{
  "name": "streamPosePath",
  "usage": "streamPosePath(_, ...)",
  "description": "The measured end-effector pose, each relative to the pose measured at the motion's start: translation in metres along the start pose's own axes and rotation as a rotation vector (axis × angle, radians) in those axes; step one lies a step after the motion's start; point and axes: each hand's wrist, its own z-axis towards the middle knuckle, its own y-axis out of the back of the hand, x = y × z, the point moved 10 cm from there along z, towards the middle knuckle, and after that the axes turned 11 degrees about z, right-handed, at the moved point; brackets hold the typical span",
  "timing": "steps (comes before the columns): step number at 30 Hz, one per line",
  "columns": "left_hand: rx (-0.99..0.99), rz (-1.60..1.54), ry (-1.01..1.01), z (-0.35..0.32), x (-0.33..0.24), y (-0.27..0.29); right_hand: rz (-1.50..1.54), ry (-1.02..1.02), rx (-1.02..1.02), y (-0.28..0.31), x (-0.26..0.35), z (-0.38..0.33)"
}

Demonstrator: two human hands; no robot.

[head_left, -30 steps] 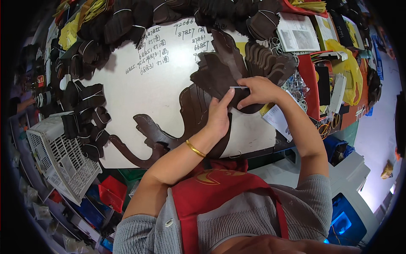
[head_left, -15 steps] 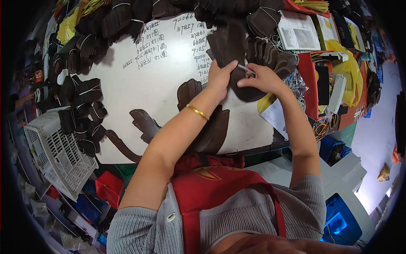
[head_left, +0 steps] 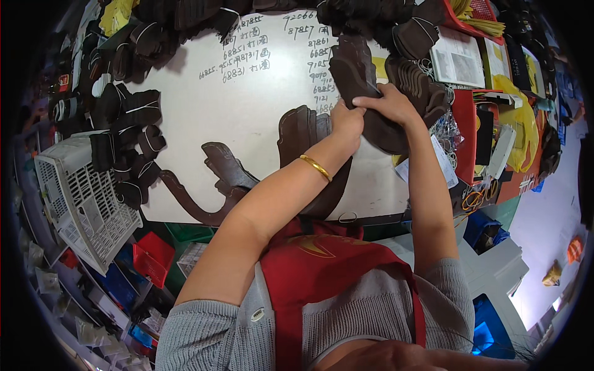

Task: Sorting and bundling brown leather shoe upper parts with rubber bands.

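Observation:
A stack of dark brown, curved cut pieces [head_left: 354, 71], looking like leather shoe parts, is held over the right part of the white table. My left hand [head_left: 348, 123] closes on its left edge, fingertips partly hidden. Across from it my right hand [head_left: 393, 104] grips the right side, its thumb laid over the pieces towards the left hand. Just left of my left hand, more stitched brown pieces [head_left: 294, 130] lie fanned out. Beyond my right hand sits another layered pile of brown pieces [head_left: 411, 83].
Handwriting covers the far part of the white table [head_left: 247, 117]. Tied brown bundles [head_left: 142, 108] line its left side. A white plastic basket [head_left: 86, 198] stands at the left. To the right are a red box [head_left: 465, 136], a yellow bag [head_left: 525, 136] and papers [head_left: 458, 59].
The view has shifted, so the table appears farther right. My right hand has moved its thumb across the pieces near my left hand. The thin, pale pen-like thing seen before no longer shows.

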Motion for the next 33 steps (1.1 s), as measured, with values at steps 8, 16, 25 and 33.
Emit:
streamPosePath(8, 0.163, 0.215, 0.106, -0.017, -0.002, -0.012, 0.495, 0.131, 0.235, -0.016, 0.009, 0.007)
streamPosePath(16, -0.458, 0.911, -0.401, -0.146, -0.141, 0.274, 0.58, 0.201, -0.139, 0.127, -0.016, -0.111)
streamPosePath(25, -1.081, 1.396, 0.204, -0.229, -0.119, 0.515, 1.058, 0.516, -0.407, 0.184, -0.045, -0.194)
streamPosePath(33, -0.399, 0.203, -0.319, -0.236, -0.134, 0.453, 1.085, 0.562, -0.231, -0.023, 0.129, -0.266)
